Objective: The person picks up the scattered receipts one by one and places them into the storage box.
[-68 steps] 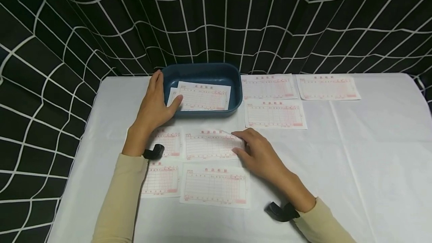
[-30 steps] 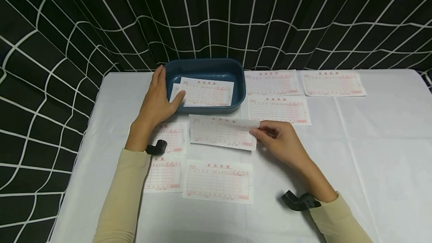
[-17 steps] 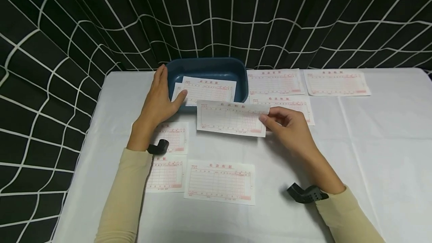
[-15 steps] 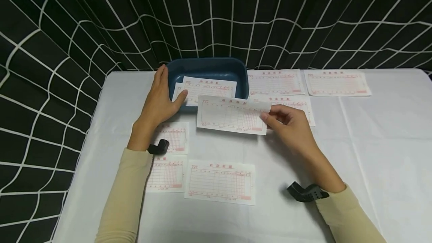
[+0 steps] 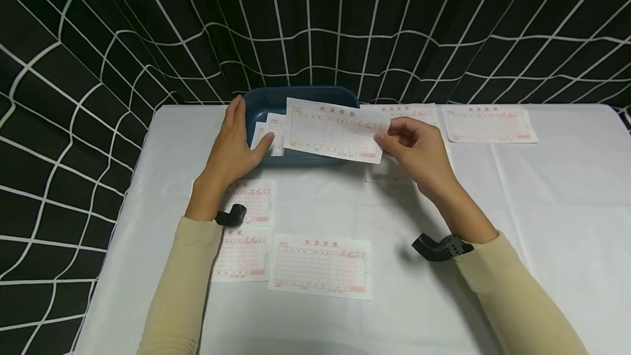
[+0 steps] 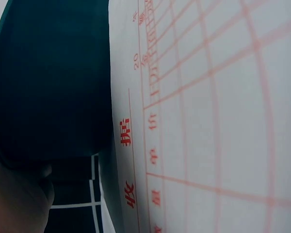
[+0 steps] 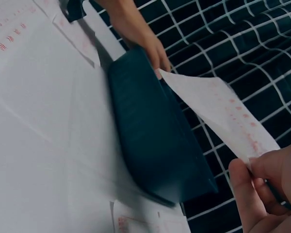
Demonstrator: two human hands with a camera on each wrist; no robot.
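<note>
My right hand (image 5: 416, 152) pinches the right end of a receipt slip (image 5: 330, 130) between thumb and fingers. This slip, printed in red, is held tilted over the dark blue plastic bin (image 5: 300, 92); in the right wrist view the paper (image 7: 223, 107) shows above the bin's rim. My left hand (image 5: 227, 149) rests against the bin's left end, fingers straight along its outside and thumb over the front rim. Inside the bin lie other receipt slips (image 5: 277, 138), partly hidden by the held one. The held slip (image 6: 208, 121) fills most of the left wrist view.
Nearer me on the white tablecloth (image 5: 315, 322) lie a whole receipt slip (image 5: 320, 266) and two more, partly under my left forearm. Right of the bin are further slips, one at the far right (image 5: 488, 124). A black curtain with white grid lines (image 5: 384, 26) hangs behind.
My right hand has lifted the receipt slip from the table and carried it up and away from me, over the bin. My left hand stays at the bin's left end.
</note>
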